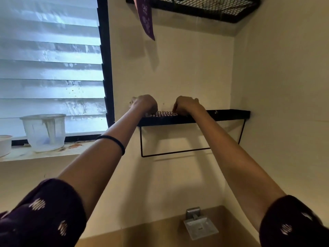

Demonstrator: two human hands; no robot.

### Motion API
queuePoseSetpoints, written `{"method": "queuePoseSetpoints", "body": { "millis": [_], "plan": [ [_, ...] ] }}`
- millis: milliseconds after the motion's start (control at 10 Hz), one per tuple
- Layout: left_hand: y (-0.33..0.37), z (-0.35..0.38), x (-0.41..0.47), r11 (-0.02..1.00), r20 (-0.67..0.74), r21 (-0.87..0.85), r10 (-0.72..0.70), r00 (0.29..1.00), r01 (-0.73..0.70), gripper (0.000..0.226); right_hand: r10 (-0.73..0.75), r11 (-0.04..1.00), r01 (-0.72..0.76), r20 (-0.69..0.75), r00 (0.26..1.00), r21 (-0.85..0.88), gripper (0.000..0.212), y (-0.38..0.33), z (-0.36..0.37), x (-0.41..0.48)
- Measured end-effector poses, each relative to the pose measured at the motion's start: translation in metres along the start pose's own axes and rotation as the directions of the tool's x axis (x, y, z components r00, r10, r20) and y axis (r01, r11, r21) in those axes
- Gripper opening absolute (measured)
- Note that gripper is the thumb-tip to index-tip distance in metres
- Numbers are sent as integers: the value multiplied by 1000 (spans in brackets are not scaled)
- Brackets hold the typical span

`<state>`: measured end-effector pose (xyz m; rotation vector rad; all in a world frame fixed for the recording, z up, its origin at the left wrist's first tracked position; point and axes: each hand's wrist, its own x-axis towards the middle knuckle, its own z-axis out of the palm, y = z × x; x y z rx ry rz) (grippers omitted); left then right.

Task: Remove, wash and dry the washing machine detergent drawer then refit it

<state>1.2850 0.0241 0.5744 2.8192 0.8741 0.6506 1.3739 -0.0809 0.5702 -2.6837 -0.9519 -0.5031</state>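
- Nearest at 7 o'clock, the left sleeve (41, 211), dark with pale dotted marks, runs up into a bare forearm with a black hair band (114, 142) at the wrist.
- At 9 o'clock a cloudy plastic tub (44, 132) stands on the window sill (35, 154) below a louvre window (49, 59), with a white bowl (4, 145) beside it at the edge.
- Just above centre, the left hand (144, 104) has its fingers curled down on the left end of a checked cloth (165, 114).
- The right hand (187, 106) pinches the cloth's right end with curled fingers.
- That cloth lies on a black wall shelf (227, 114).
- At 12 o'clock a purple cloth (146, 20) hangs from a mesh rack (195, 9).
- At 6 o'clock is a metal soap dish (200, 227).
- At 5 o'clock is the right sleeve (293, 223).
- Where the detergent drawer is cannot be told from this view.
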Motion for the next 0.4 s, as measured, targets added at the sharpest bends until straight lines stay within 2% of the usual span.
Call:
{"method": "queuePoseSetpoints", "body": {
  "millis": [100, 200, 300, 400],
  "plan": [
    [4, -3, 3, 994, -113, 9, 113, 987, -112, 31, -76, 994, 83, -101, 992, 69, 34, -12, -3, -2],
    [11, -2, -8, 978, 100, -31, 207, 973, -205, 27, -105, 994, 103, 74, 992, 35, 32, -23, -1, -5],
    [11, 1, -10, 976, 177, 27, 208, 962, -216, 34, -46, 999, 46, 169, 985, 3, 35, -23, -2, -9],
    [4, -2, -14, 969, 69, -33, 248, 966, -246, 33, -44, 980, 44, -5, 999, 193, 30, -23, -1, -16]
  ]
}}
